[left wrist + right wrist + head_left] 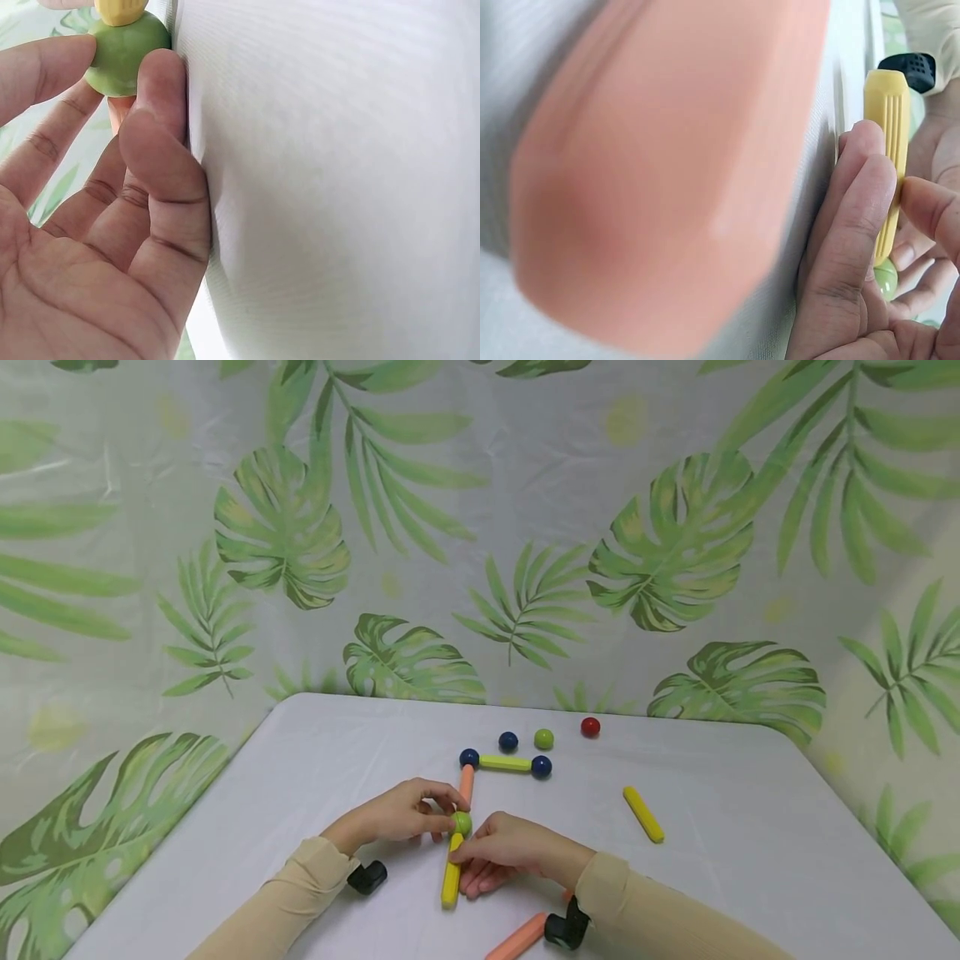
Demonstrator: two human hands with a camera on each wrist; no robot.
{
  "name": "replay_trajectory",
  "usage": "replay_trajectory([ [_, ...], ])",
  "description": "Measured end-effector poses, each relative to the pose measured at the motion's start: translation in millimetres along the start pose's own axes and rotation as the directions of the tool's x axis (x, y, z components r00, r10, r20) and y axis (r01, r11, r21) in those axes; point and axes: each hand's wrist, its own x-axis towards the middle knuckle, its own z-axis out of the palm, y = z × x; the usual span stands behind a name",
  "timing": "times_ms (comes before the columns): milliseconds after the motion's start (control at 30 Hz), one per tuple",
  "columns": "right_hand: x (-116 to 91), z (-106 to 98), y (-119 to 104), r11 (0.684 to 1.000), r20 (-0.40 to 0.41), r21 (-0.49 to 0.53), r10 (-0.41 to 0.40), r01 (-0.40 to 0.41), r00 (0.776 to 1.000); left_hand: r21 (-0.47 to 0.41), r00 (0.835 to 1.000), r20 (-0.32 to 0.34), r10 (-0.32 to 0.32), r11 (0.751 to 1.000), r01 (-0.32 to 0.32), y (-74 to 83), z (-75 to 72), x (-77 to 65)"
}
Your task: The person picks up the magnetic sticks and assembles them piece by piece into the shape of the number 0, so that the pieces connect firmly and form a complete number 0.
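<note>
My left hand (pixel 408 810) pinches a green ball (pixel 461 823) between thumb and finger, low over the white table. Against that ball sits one end of a yellow ribbed stick (pixel 451 877), which my right hand (pixel 517 847) grips between thumb and fingers. In the left wrist view the green ball (pixel 127 52) has the yellow stick on one side and an orange stick on the other. That orange stick (pixel 467 785) runs away to a dark blue ball (pixel 469 758). From there a yellow-green stick (pixel 506 763) leads right to a second dark blue ball (pixel 542 767).
Behind the row lie a loose blue ball (pixel 508 742), a green ball (pixel 543 739) and a red ball (pixel 590 727). A yellow stick (pixel 643 815) lies to the right. Close by my right wrist is an orange stick (pixel 517 937). A leaf-patterned curtain (pixel 540 527) hangs behind the table.
</note>
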Motion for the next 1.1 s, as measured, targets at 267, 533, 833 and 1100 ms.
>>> replay_trajectory([
  [267,0,-1,2,1.000,0.022,-0.010,-0.004,0.005,1.000,0.021,1.000,-0.004,0.002,1.000,-0.002,-1.0,2.1,-1.6],
  [533,-2,-4,2,1.000,0.035,-0.022,-0.014,0.014,0.999,0.030,1.000,-0.015,0.003,1.000,-0.002,-0.4,3.9,-1.7],
  [833,-8,-18,4,0.998,0.008,-0.055,-0.022,0.023,1.000,0.029,1.000,-0.014,0.019,0.999,-0.018,1.6,4.8,-0.6],
  [1100,-19,-40,-4,0.997,-0.071,-0.066,-0.056,0.051,0.996,0.042,0.999,-0.022,0.025,0.999,-0.024,0.5,5.9,-0.8],
])
